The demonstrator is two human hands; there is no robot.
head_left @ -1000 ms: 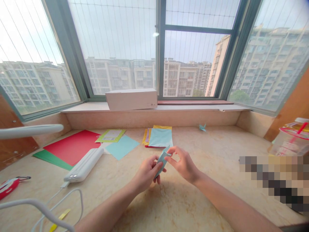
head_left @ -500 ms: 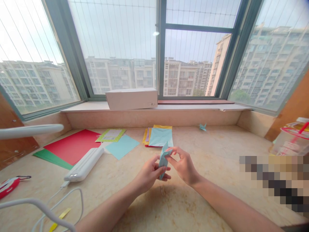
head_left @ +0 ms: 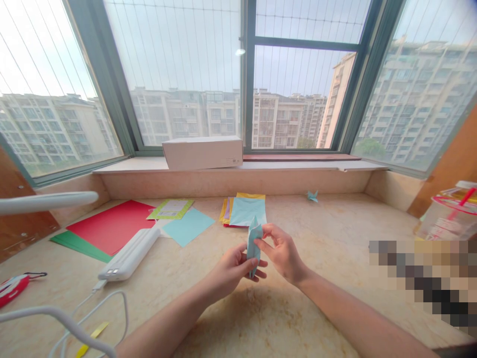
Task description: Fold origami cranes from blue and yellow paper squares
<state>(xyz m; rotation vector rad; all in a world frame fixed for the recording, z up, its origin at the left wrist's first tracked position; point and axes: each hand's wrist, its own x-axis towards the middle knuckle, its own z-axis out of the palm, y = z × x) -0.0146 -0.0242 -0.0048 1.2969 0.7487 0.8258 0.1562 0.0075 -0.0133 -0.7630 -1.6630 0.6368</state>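
The 2 hands meet over the middle of the worktop (head_left: 313, 233), the folded light-blue paper (head_left: 254, 248) between them, upright with its pointed end up. The left hand (head_left: 235, 266) grips its lower part, thumb in front and fingers behind; the right hand (head_left: 282, 252) pinches its upper right edge. Just beyond lies a paper stack (head_left: 249, 211), light blue on top; left of it are a blue sheet (head_left: 189, 227), a red sheet (head_left: 112, 226) and a white power bank (head_left: 128, 256). A small blue folded figure (head_left: 312, 197) sits far right, near the back wall. At the right edge stands a clear cup (head_left: 441, 221) with a red straw, its contents unclear. A closed white box (head_left: 203, 153) rests on the far sill. Worktop surface stretches between right hand and cup.
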